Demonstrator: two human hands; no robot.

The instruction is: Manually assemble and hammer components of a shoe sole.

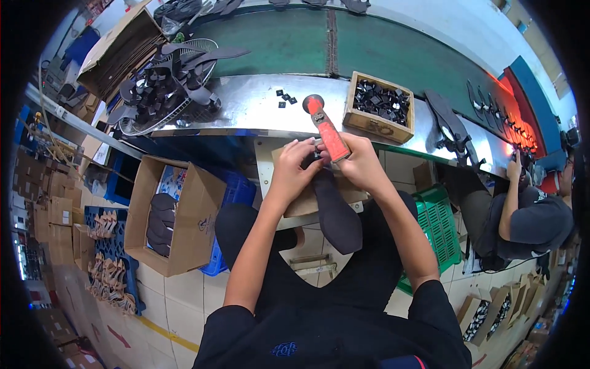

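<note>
My left hand (pixel 295 165) pinches the top end of a dark shoe sole (pixel 337 212) that hangs down over my lap. Closed around a red-handled hammer (pixel 327 130), my right hand (pixel 359 161) keeps the round hammer head pointing away over the metal shelf (pixel 246 104). Both hands meet above a small brown cardboard pad (pixel 307 200) at the shelf's near edge. A few small black square pieces (pixel 284 97) lie loose on the shelf beyond the hammer head.
A wooden box of black buckles (pixel 381 106) stands right of the hammer. A wire basket of dark straps (pixel 161 92) sits at left. A cardboard box of soles (pixel 172 215) stands on the floor left. A green conveyor belt (pixel 393 49), a green crate (pixel 435 218) and a seated co-worker (pixel 522 215) are also here.
</note>
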